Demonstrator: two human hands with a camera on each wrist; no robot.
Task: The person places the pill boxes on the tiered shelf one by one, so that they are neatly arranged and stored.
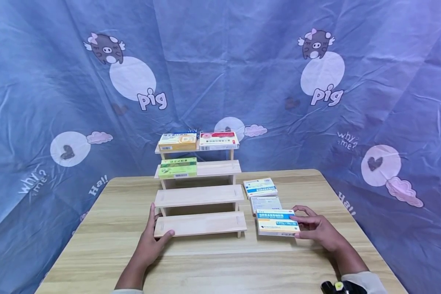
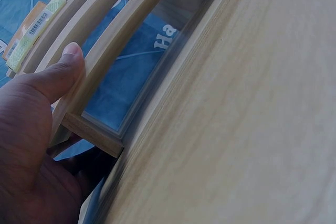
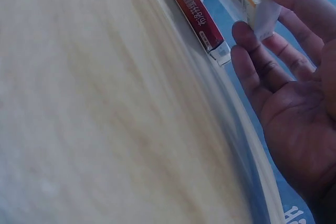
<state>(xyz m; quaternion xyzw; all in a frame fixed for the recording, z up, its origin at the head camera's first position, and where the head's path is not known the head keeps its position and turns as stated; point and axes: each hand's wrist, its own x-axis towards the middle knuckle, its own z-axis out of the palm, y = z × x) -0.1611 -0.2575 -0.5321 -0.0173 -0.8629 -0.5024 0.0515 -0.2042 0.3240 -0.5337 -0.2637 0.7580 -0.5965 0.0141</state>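
My left hand (image 1: 152,239) grips the left end of the lowest step of a wooden tiered rack (image 1: 200,224). In the left wrist view the thumb of that hand (image 2: 31,114) lies on top of the step, and the other fingers are partly hidden below. My right hand (image 1: 321,230) pinches the right end of a white, blue and yellow medicine box (image 1: 277,223), held tilted at the rack's right. Beneath and behind it is a white medicine box (image 1: 265,203), whose red side (image 3: 194,11) shows in the right wrist view.
Another blue-and-white medicine box (image 1: 260,188) lies farther back on the wooden table (image 1: 220,269). An orange-and-white box (image 1: 177,141) and a red-and-white box (image 1: 219,141) sit on the top step, a green box (image 1: 178,168) one step lower. A blue curtain (image 1: 220,73) surrounds the table.
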